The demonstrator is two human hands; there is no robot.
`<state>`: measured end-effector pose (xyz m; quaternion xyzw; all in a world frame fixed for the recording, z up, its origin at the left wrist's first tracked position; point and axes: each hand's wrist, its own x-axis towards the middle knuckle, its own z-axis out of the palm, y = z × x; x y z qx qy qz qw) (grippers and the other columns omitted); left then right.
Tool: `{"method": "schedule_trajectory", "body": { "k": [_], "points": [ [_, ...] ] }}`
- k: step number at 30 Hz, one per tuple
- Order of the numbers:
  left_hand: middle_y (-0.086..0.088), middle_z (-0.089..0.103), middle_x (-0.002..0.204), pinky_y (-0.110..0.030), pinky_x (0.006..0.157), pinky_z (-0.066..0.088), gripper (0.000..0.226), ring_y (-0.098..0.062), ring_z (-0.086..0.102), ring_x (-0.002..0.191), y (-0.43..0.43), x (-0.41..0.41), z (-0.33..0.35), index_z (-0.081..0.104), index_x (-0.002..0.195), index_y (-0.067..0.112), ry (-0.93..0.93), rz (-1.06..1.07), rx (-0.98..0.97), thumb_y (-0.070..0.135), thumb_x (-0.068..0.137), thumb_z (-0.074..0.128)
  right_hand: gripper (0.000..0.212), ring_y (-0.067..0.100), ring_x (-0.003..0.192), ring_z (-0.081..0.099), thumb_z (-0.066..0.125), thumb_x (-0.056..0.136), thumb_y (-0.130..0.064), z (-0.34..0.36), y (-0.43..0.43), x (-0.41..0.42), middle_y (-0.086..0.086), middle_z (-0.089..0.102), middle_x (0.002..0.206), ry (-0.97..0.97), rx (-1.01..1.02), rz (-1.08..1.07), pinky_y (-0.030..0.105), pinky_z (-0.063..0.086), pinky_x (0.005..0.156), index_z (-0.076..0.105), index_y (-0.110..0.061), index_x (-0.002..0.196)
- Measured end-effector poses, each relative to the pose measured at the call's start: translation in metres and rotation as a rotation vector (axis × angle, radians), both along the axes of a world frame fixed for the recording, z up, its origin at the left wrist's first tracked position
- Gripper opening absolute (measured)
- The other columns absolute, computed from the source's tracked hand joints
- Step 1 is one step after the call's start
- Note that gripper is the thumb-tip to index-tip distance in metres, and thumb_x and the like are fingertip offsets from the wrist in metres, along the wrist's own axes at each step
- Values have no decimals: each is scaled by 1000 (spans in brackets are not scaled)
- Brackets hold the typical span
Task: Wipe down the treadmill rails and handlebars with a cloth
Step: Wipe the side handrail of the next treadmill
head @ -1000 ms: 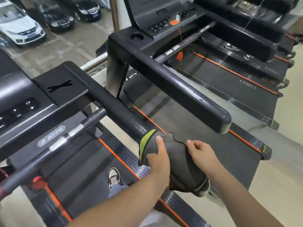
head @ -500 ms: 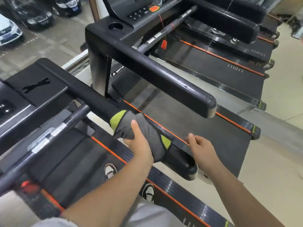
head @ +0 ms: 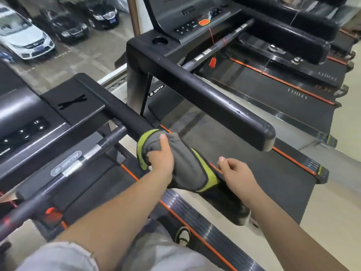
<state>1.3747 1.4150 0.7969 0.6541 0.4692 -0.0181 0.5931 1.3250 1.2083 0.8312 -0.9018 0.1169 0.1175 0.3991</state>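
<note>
Row of black treadmills set side by side on a pale floor point(head: 343, 196), facing a window with parked cars point(head: 25, 36) below.

Near machine: the cloth point(head: 187, 165), grey with yellow-green edging, is wrapped round the right-hand handlebar point(head: 125, 116), past its midpoint toward the free end. The left hand point(head: 161, 155) grips it, thumb over the top and fingers curled under the bar. The right hand point(head: 236, 173) sits just beside the cloth's lower edge, fingers loosely curled and holding nothing; contact with the bar cannot be confirmed.

Handlebar surface ahead of the cloth is matt black. A crossbar point(head: 93, 151) with silver sections runs below the near console point(head: 23, 130).

Next machine: its handlebar point(head: 214, 102) shows pale specks; grey belt point(head: 254, 157) flanked by orange-striped side rails point(head: 293, 159). An orange button point(head: 204, 22) sits on its console.
</note>
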Motion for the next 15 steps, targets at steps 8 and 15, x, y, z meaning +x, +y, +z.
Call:
{"method": "schedule_trajectory", "body": {
  "k": [8, 15],
  "points": [
    [-35, 60, 127, -55, 120, 23, 58, -50, 46, 131, -15, -14, 1, 60, 123, -13, 29, -623, 957, 37, 101, 41, 51, 12, 62, 38, 45, 105, -47, -7, -6, -12, -3, 43, 67, -48, 70, -93, 35, 37, 63, 49, -4, 76],
    [-6, 68, 124, -40, 104, 42, 45, -29, 59, 121, -73, -51, 29, 65, 125, 19, -457, -1700, 1080, 50, 100, 42, 49, 20, 65, 43, 45, 106, -42, 0, -27, -10, -1, 44, 64, -135, 103, -289, 38, 39, 64, 44, -9, 71]
  ]
}}
